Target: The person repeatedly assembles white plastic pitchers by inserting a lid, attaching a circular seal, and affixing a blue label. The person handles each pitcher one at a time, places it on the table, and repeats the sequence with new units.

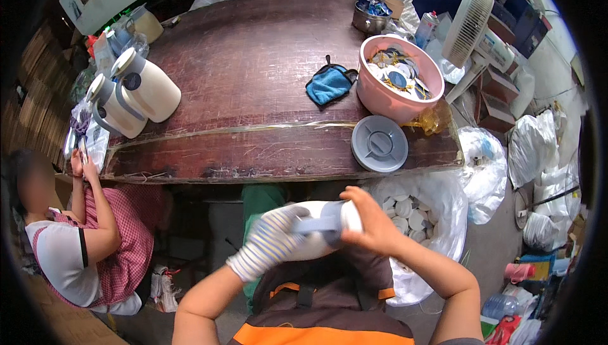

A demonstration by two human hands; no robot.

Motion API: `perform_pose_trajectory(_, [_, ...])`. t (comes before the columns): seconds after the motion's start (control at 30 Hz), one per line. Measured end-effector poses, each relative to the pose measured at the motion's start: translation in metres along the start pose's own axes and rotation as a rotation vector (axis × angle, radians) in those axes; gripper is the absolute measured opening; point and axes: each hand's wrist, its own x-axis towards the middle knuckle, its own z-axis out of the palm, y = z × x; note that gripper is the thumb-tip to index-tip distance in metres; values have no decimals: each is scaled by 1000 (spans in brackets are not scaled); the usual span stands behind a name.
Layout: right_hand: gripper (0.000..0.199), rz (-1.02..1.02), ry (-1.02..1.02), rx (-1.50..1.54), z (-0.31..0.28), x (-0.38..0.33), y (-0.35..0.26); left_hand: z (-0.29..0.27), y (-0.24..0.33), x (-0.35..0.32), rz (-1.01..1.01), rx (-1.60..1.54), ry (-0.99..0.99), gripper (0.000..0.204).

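Observation:
A white thermos jug [316,234] with a grey-blue handle lies sideways in front of my chest, below the table edge. My left hand [269,242], in a striped knit glove, wraps its body. My right hand [373,221], bare, grips its end by the handle. On the dark wooden table [253,66] above lie a grey round lid [379,144], a pink basin [399,79] full of round parts, and a blue cloth [329,85].
Two white thermos jugs [136,95] lie at the table's left. A person in a checked apron [95,237] sits at lower left. A white bag of round white caps [411,212] stands by my right arm. A fan [472,28] and white bags crowd the right.

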Motion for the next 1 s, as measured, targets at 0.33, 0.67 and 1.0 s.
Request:
perform_pose_trajectory(0.33, [78, -847, -209, -160, -5, 27, -46, -23, -30, 35, -270, -206, -129, 21])
perform_pose_trajectory(0.67, [68, -321, 114, 56, -16, 62, -29, -1, 20, -14, -284, -596, -558, 36])
perform_pose_trajectory(1.0, [58, 658, 321, -1078, -213, 174, 107, 4, 44, -19, -600, -1199, -173, 26])
